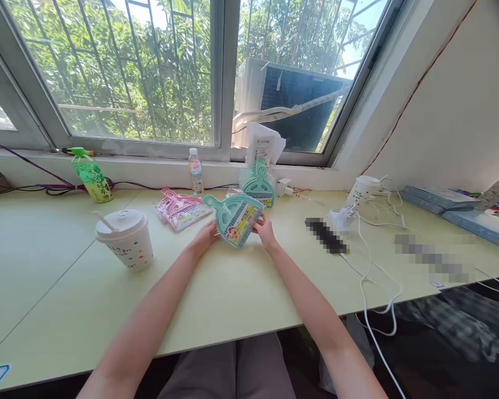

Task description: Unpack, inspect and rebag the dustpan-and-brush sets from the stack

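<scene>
A small teal dustpan with a brush and a yellow printed label [239,221] is held tilted above the table between both hands. My left hand [207,235] grips its left edge, the fingertips partly hidden behind it. On the opposite edge, my right hand [264,230] pinches it near the label. Just beyond my left hand lies a pile of pink dustpan sets [181,208] in clear wrapping. Behind the held set, a stack of similar teal dustpan sets [258,185] leans upright near the window sill.
A lidded paper cup with a straw [127,244] stands on the left. Along the back are a green bottle [92,176], a small clear bottle [195,172] and a white packet [264,145]. White cables [368,266], another cup [361,191] and blue folders [444,202] occupy the right.
</scene>
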Demonstrator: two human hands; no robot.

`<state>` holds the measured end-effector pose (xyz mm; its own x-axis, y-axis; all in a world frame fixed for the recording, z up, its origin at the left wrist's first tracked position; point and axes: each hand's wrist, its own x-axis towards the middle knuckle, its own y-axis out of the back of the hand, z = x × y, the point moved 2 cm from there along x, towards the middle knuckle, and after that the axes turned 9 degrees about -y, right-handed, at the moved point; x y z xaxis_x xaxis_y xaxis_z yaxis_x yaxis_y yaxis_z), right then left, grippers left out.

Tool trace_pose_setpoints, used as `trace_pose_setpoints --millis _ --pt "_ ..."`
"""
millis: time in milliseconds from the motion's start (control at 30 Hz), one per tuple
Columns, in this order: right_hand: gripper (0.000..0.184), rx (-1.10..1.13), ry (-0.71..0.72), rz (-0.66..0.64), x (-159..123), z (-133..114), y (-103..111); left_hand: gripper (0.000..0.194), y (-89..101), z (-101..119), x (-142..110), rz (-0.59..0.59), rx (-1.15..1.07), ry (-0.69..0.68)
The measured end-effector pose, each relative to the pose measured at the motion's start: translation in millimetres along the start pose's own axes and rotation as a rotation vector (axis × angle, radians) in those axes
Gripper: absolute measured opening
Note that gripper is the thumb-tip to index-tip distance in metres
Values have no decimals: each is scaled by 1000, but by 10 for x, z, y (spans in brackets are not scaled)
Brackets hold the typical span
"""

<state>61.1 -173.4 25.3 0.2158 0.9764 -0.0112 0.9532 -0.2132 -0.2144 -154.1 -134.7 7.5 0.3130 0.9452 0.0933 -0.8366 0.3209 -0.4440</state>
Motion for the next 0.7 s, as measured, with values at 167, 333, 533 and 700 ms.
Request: trace_pose_setpoints --millis 167,333,533,700 --pt "43 -15 -54 -44 -26 -94 26 18 109 14 121 271 -9 -64" --pt "39 24 -42 -48 -6 -158 137 23 314 196 113 415 -145 -175" --pt "32 301 -39 160 121 -107 428 30 626 423 60 571 -315 -208" --pt "30 364 -26 233 149 -40 497 28 524 364 52 348 -144 -25"
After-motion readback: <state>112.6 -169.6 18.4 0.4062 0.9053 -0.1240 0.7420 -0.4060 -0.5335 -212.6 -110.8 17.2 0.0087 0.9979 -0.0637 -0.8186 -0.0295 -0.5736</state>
